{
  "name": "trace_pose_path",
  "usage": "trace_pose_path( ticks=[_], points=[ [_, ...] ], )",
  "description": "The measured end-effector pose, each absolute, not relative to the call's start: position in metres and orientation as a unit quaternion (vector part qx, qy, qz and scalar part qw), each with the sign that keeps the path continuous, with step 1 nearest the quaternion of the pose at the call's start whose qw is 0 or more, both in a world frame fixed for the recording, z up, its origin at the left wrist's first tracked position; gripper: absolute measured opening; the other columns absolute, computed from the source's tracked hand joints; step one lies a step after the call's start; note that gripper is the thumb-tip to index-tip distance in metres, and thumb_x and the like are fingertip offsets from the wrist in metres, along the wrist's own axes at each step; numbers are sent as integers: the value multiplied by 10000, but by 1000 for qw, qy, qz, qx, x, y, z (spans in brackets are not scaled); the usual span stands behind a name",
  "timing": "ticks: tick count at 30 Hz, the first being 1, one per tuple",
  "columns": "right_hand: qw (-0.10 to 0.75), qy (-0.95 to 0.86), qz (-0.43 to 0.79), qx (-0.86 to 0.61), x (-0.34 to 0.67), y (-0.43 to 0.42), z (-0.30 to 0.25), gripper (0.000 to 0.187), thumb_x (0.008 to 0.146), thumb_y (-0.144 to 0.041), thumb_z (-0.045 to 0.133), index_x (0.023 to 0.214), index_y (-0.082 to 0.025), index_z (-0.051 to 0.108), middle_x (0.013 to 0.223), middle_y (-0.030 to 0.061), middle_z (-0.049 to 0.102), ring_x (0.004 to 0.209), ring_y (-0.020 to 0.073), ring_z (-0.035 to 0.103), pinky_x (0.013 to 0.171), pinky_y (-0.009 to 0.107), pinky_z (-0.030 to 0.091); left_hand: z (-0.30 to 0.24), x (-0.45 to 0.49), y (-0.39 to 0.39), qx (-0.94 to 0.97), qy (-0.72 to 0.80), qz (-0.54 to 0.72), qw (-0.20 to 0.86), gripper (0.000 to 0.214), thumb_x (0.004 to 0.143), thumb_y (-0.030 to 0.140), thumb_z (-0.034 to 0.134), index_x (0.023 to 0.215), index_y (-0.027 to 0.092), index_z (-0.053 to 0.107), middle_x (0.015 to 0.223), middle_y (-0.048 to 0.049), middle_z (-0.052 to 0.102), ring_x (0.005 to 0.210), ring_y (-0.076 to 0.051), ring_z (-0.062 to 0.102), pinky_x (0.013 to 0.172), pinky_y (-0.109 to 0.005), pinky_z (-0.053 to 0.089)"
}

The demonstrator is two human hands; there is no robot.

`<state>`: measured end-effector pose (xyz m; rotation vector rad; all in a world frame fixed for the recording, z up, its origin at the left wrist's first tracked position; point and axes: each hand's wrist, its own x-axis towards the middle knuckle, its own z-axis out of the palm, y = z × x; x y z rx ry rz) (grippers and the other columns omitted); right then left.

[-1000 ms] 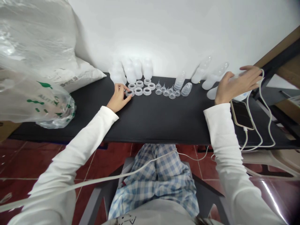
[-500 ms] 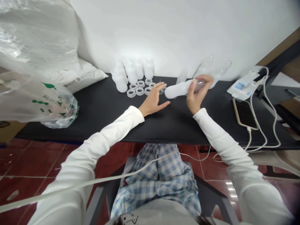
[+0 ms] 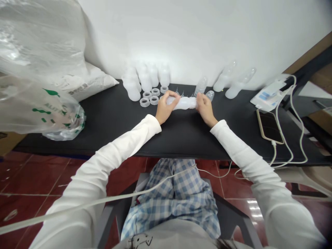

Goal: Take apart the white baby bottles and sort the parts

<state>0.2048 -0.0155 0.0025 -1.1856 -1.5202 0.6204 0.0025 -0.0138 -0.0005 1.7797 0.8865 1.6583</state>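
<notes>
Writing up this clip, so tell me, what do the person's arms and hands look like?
The left sleeve and right sleeve are long, white and plain, reaching the wrists. The left hand and right hand are bare, no gloves. A thin pale cable lies across the left sleeve.

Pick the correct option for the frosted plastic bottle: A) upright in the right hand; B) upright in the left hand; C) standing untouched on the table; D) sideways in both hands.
D: the left hand and right hand grip opposite ends of the frosted plastic bottle, held sideways.

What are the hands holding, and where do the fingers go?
A plastic bottle, lying sideways. The left hand has its fingers around one end, the right hand around the other.
</notes>
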Motion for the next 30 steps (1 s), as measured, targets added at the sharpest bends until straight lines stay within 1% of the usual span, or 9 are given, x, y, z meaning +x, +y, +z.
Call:
trace_pose_path(
  ticks=[4, 11, 14, 16, 18, 22, 25, 27, 30],
  points=[
    [518, -656, 221, -503, 194, -34, 11, 668, 864, -896, 421, 681, -255, 392, 595, -32, 414, 539, 132, 430, 572, 343, 442, -2, -3, -8, 596, 336, 639, 352, 546, 852, 753, 618, 722, 223, 619, 792, -49, 643, 830, -206, 633, 859, -388, 533],
    [492, -662, 295, -482, 193, -42, 13, 614, 883, -869, 452, 809, -259, 462, 529, -47, 497, 412, 109, 443, 437, 281, 366, 6, -5, -15, 573, 347, 635, 385, 463, 869, 651, 643, 706, 219, 603, 803, -63, 625, 872, -220, 641, 858, -403, 558],
    [484, -672, 318, -462, 193, -41, 11, 573, 905, -839, 458, 903, -269, 510, 557, -36, 543, 416, 134, 502, 412, 287, 403, 12, -6, -19, 563, 358, 628, 402, 396, 875, 569, 643, 696, 218, 604, 805, -68, 635, 852, -211, 642, 805, -384, 569],
    [481, -694, 294, -448, 195, -39, 10, 543, 925, -806, 468, 973, -270, 542, 624, -6, 597, 510, 179, 598, 477, 335, 505, 13, -8, -17, 548, 367, 626, 416, 360, 865, 525, 642, 687, 215, 605, 800, -64, 640, 803, -195, 637, 719, -346, 564],
    [476, -746, 222, -410, 199, -36, 10, 519, 908, -770, 548, 1024, -265, 573, 799, 57, 680, 744, 246, 701, 657, 430, 607, 12, -10, -14, 498, 398, 627, 447, 352, 856, 512, 642, 684, 208, 599, 780, -55, 637, 734, -181, 635, 600, -296, 524],
    [403, -852, 67, -329, 206, -31, 13, 281, 982, -548, 559, 1000, -277, 630, 1232, 122, 676, 1192, 303, 639, 1023, 563, 542, 7, -13, -5, 373, 466, 604, 529, 364, 843, 507, 647, 676, 189, 584, 683, -41, 600, 547, -156, 593, 410, -230, 345],
    [352, -873, 21, -336, 209, -30, 14, 189, 1023, -376, 472, 978, -287, 633, 1283, 102, 650, 1233, 298, 602, 1054, 579, 499, 6, -11, -4, 359, 452, 608, 544, 369, 829, 497, 672, 664, 183, 576, 643, -33, 576, 454, -119, 512, 360, -224, 250],
    [349, -876, 9, -333, 211, -30, 14, 159, 1001, -383, 517, 1064, -277, 618, 1293, 122, 627, 1243, 313, 584, 1066, 585, 479, 6, -9, -7, 367, 438, 618, 540, 385, 827, 504, 683, 650, 181, 573, 636, -25, 553, 431, -99, 468, 346, -222, 212],
    [366, -870, 4, -330, 214, -29, 13, 440, 936, -525, 631, 1251, -227, 554, 1306, 171, 590, 1251, 346, 562, 1068, 572, 468, 7, -7, -12, 398, 423, 628, 518, 395, 825, 508, 697, 641, 177, 587, 676, -26, 564, 445, -87, 463, 348, -213, 204]
  ],
)
